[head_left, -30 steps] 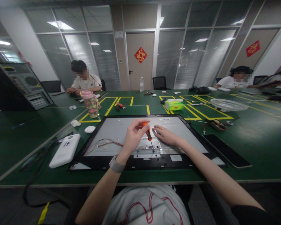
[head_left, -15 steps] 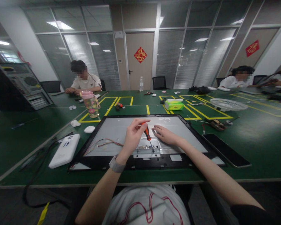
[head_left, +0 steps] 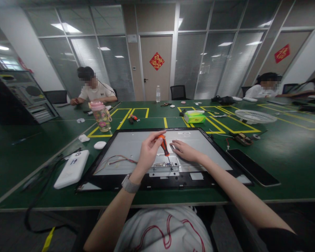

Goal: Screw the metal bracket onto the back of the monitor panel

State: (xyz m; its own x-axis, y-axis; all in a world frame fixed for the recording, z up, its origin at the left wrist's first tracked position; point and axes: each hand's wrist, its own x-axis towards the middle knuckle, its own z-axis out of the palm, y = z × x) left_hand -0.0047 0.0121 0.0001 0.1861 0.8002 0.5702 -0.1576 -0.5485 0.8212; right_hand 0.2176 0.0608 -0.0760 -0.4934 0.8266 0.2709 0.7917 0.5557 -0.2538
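Observation:
A flat display panel (head_left: 120, 143) with a black frame lies back side up on the green table in front of me. My left hand (head_left: 149, 149) is closed on an orange and black screwdriver (head_left: 165, 146), its shaft slanting down to a metal bracket (head_left: 164, 168) at the panel's near edge. The tip meets the bracket's right part; any screw there is too small to make out. My right hand (head_left: 185, 150) lies flat on the panel, fingers stretched out, right of the screwdriver. Thin coloured wires (head_left: 123, 159) run leftward from the bracket.
Left of the panel are a white power bank (head_left: 72, 169), a white round case (head_left: 100, 145) and a pink-lidded bottle (head_left: 100, 117). On the right lies a black phone (head_left: 252, 167). A green tissue pack (head_left: 194, 117) stands behind the panel. Other people sit across the table.
My left hand shifts slightly around the screwdriver handle, and the tip stays at the bracket. My right hand keeps its place. The person at the far left has moved their hands a little.

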